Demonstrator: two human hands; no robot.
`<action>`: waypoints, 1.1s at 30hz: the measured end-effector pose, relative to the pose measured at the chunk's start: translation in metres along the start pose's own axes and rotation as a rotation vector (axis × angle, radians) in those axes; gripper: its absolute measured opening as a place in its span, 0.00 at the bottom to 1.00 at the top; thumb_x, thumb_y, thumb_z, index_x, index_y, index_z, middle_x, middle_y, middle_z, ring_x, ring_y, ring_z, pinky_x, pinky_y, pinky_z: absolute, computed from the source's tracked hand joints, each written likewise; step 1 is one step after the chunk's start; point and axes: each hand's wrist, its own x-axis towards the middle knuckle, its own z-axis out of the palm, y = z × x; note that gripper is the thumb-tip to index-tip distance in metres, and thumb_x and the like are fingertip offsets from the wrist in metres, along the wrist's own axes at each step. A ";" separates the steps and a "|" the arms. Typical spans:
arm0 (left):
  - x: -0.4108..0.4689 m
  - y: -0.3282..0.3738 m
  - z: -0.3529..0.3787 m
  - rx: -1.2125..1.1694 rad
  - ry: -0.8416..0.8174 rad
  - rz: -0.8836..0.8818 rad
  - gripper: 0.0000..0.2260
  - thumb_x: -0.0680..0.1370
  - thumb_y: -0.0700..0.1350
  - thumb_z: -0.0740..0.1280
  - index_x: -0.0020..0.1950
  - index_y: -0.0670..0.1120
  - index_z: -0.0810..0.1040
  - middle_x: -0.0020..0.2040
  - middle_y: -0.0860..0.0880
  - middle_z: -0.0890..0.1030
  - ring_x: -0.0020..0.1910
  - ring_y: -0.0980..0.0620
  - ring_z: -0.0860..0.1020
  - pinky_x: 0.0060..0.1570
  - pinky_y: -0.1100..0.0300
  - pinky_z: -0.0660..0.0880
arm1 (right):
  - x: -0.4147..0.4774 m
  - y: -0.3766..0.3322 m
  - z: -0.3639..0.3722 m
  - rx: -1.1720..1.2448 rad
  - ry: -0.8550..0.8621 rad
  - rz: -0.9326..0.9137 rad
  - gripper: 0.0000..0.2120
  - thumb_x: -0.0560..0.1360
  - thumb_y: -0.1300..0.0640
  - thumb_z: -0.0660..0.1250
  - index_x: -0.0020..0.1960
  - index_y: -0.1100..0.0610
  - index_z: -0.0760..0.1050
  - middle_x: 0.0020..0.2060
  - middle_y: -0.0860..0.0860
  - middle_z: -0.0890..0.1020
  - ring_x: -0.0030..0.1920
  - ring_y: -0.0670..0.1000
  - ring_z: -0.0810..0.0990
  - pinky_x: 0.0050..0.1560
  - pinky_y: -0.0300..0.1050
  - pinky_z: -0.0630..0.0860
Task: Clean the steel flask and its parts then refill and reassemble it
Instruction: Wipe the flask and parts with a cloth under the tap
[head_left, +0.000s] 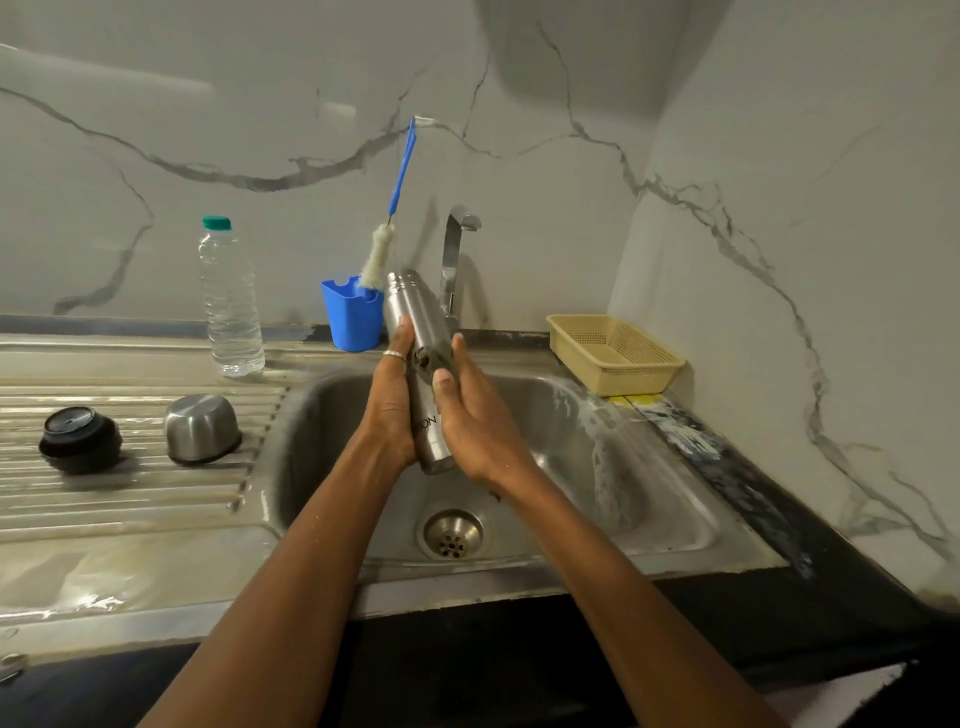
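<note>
Steel flask (415, 306) is held tilted above the sink (649, 493) basin, mouth away. Left hand (389, 400) grasps its lower body; right hand (467, 415) clasps a dark scrub pad (431, 356) against its side. Steel cup (202, 428) and black stopper (80, 439) rest on the drainboard, apart.

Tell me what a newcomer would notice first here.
A tilted cylindrical steel flask is held over the steel sink basin by the left hand while the right hand holds a dark green scrub pad against it. Behind, a blue-handled bottle brush leans in a blue plastic cup; on the draining board at left sit a domed steel cap and a round black stopper.
</note>
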 end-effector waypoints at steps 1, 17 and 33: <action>0.002 0.000 -0.003 0.007 0.024 0.008 0.30 0.77 0.67 0.66 0.66 0.44 0.79 0.47 0.44 0.84 0.44 0.47 0.84 0.46 0.50 0.80 | -0.008 0.003 0.000 0.001 -0.021 0.003 0.29 0.86 0.43 0.51 0.83 0.45 0.47 0.81 0.49 0.61 0.78 0.52 0.64 0.75 0.55 0.65; -0.012 0.025 -0.002 0.097 0.253 0.247 0.17 0.76 0.56 0.74 0.59 0.53 0.73 0.58 0.45 0.82 0.57 0.45 0.83 0.58 0.44 0.81 | -0.012 0.020 -0.028 0.532 0.191 0.469 0.10 0.83 0.50 0.63 0.58 0.51 0.80 0.51 0.57 0.86 0.54 0.58 0.85 0.59 0.61 0.81; -0.081 0.150 -0.041 0.608 0.241 0.444 0.18 0.73 0.50 0.78 0.58 0.51 0.75 0.51 0.52 0.82 0.50 0.53 0.83 0.53 0.51 0.82 | -0.008 -0.049 0.029 0.786 0.329 0.477 0.08 0.84 0.53 0.61 0.58 0.56 0.75 0.41 0.56 0.83 0.40 0.54 0.83 0.45 0.49 0.81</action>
